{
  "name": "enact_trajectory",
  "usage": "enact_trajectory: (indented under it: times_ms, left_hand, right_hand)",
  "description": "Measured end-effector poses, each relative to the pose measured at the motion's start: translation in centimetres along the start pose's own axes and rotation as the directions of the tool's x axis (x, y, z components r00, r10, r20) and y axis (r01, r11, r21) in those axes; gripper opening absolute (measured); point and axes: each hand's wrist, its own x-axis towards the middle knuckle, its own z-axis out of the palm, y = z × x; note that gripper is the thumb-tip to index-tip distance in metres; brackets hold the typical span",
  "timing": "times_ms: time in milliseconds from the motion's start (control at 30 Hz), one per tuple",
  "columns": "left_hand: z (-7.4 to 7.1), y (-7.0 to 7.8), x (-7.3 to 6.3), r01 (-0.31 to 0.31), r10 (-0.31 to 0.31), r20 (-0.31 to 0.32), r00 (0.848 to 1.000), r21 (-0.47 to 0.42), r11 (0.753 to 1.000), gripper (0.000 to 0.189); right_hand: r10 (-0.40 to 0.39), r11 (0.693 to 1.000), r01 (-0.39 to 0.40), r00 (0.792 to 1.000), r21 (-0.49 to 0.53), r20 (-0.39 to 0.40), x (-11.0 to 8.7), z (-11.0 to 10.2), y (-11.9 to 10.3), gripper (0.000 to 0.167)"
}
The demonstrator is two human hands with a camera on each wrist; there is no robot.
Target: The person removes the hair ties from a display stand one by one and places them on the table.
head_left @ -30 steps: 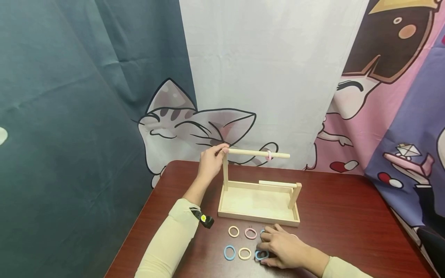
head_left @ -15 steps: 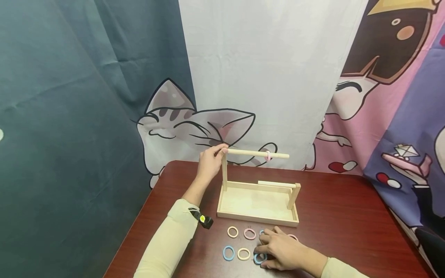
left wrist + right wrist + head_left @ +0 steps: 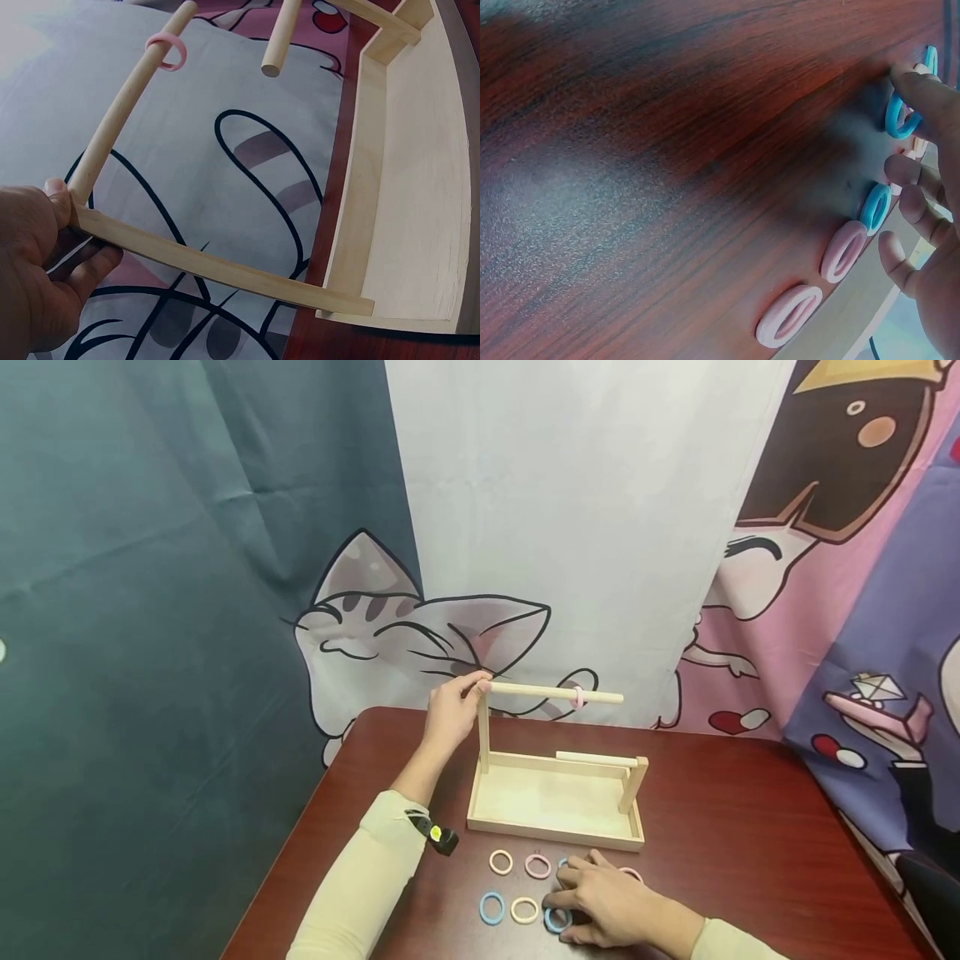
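Observation:
My left hand (image 3: pixel 452 710) grips the top corner of a wooden stand, where the left upright (image 3: pixel 484 735) meets the upper rod (image 3: pixel 525 691). One pink ring (image 3: pixel 577 698) hangs on that rod. Low over the table, my right hand (image 3: pixel 611 902) pinches a blue ring (image 3: pixel 548 924) between thumb and index finger; the right wrist view shows this blue ring (image 3: pixel 890 120) tilted. The remaining fingers spread above another blue ring (image 3: pixel 866 214), mostly covered in the head view. Left of the right hand lie a pink ring (image 3: pixel 527 866) and a beige ring (image 3: pixel 513 910).
The stand's shallow tray (image 3: pixel 555 838) sits behind the rings; a shorter lower rod (image 3: pixel 596 759) extends from its right post (image 3: pixel 633 785). Farther left are a beige ring (image 3: pixel 491 862) and a blue ring (image 3: pixel 482 908). A printed curtain (image 3: pixel 600 527) hangs behind the table (image 3: pixel 750 827).
The right hand has drawn the blue ring slightly left and toward me. The left hand keeps its grip on the stand, and the pink ring on the rod stays put.

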Motion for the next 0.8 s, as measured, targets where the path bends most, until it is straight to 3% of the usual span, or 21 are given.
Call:
enact_trajectory:
  times_ms: [500, 800]
  left_hand:
    - [0.2, 0.0, 0.1, -0.002, 0.001, -0.009, 1.000, -0.018, 1.000, 0.031]
    - [0.1, 0.0, 0.1, -0.005, 0.005, -0.012, 1.000, -0.010, 1.000, 0.033]
  right_hand:
    - [0.095, 0.994, -0.097, 0.995, 0.056, 0.036, 0.0, -1.9, 1.1, 0.044]
    - [0.108, 0.994, -0.107, 0.987, 0.014, -0.122, 0.3, -3.2, 3.0, 0.048]
